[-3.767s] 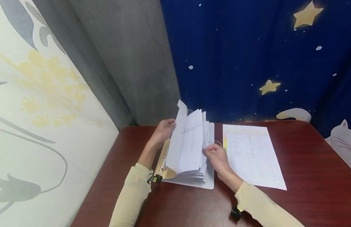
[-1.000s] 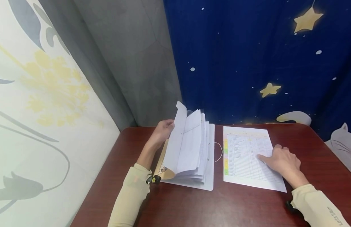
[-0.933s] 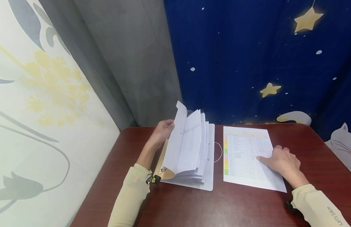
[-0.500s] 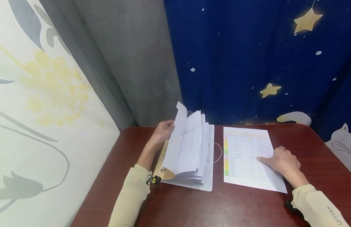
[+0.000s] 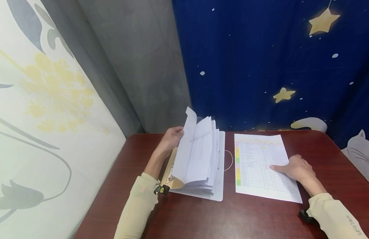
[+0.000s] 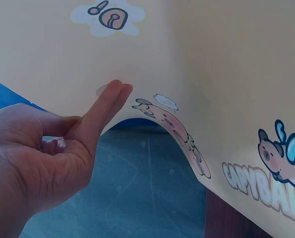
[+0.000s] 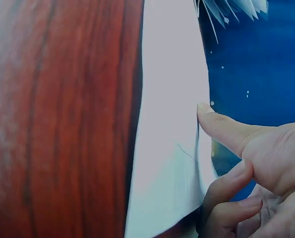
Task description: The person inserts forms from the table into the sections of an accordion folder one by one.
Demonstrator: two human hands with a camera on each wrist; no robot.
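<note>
My left hand (image 5: 171,137) pinches the raised cover of a folder (image 5: 184,146) at its far left edge. In the left wrist view, two fingers lie along the cover's outside (image 6: 197,59), which has capybara drawings. Inside the folder stand several loose white papers (image 5: 199,156), fanned slightly. To the right, a printed table sheet (image 5: 256,172) with coloured cells down its left side lies on the table. My right hand (image 5: 298,169) grips this sheet's right edge, thumb on top; the right wrist view shows curled fingers (image 7: 229,186) at the edge, partly hidden.
The dark red table (image 5: 190,219) carries both the folder and the sheet. A white cord loop (image 5: 232,161) sticks out from the folder's right side. Behind stand a grey curtain (image 5: 142,66) and a blue starry curtain (image 5: 247,66); a patterned white panel (image 5: 53,132) is at left.
My right hand has left the folder's papers and gone right to the sheet's edge. In the last half second the sheet's upper right has bent slightly. My left hand keeps holding the cover.
</note>
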